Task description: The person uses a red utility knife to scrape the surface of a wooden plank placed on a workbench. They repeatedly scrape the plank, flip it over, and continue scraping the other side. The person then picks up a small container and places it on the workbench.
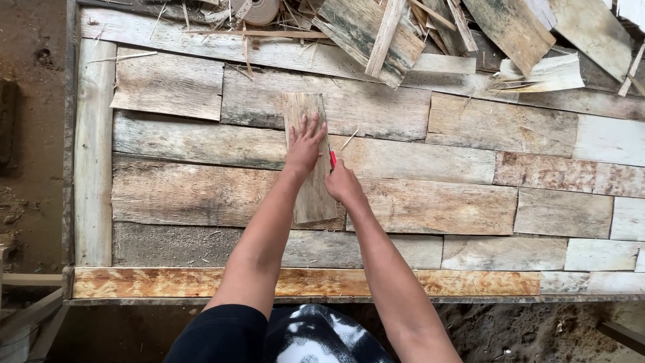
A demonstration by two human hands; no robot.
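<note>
A narrow strip of thin wood veneer (pixel 310 198) lies upright on a large panel of patched veneer sheets (pixel 430 202). My left hand (pixel 304 144) presses flat on the strip, fingers spread. My right hand (pixel 342 183) is at the strip's right edge, closed around a small red-handled blade (pixel 332 158) whose tip points up along that edge.
A heap of loose veneer scraps and splinters (pixel 430 30) sits along the far edge, with a roll of tape (pixel 259 10) among them. An orange-stained strip (pixel 201 282) runs along the near edge. Dirt floor (pixel 30 134) lies to the left.
</note>
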